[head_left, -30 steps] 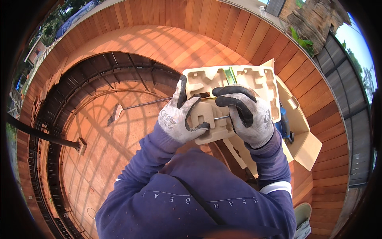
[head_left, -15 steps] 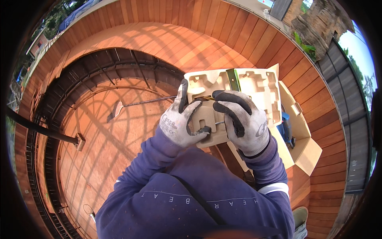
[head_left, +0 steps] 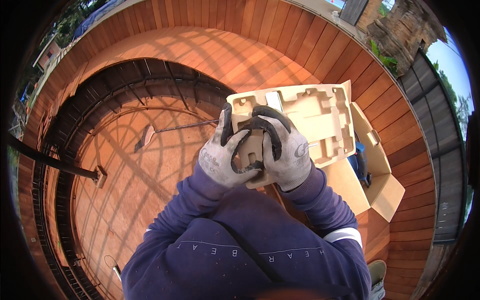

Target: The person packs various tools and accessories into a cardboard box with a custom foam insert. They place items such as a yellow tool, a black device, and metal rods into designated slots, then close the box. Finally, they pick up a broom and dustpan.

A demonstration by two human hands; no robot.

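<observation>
In front of my body is a tan moulded-pulp packing tray (head_left: 300, 115) with several shaped hollows. My left hand (head_left: 222, 155), in a white glove with dark fingertips, is closed on the tray's left end, thumb on the near side and fingers on top. Beside it my right hand (head_left: 286, 150), gloved the same, has its fingers curled over the same end. A flat shiny metal strip (head_left: 274, 101) sticks out beyond its fingers, its lower part hidden by the glove. A short bit of thin metal rod (head_left: 313, 145) shows to the right of that hand.
An open cardboard box (head_left: 382, 195) with a blue tool (head_left: 360, 162) inside stands under the tray's right side. Curved wooden planking (head_left: 200, 50) surrounds a sunken round floor (head_left: 135, 185). A long-handled tool (head_left: 146, 137) lies there. A dark pole (head_left: 50, 160) reaches in from the left.
My right hand has moved left, close to my left hand, and the metal strip has shifted left with it. The strip now glints white instead of green-gold. My left hand has hardly moved.
</observation>
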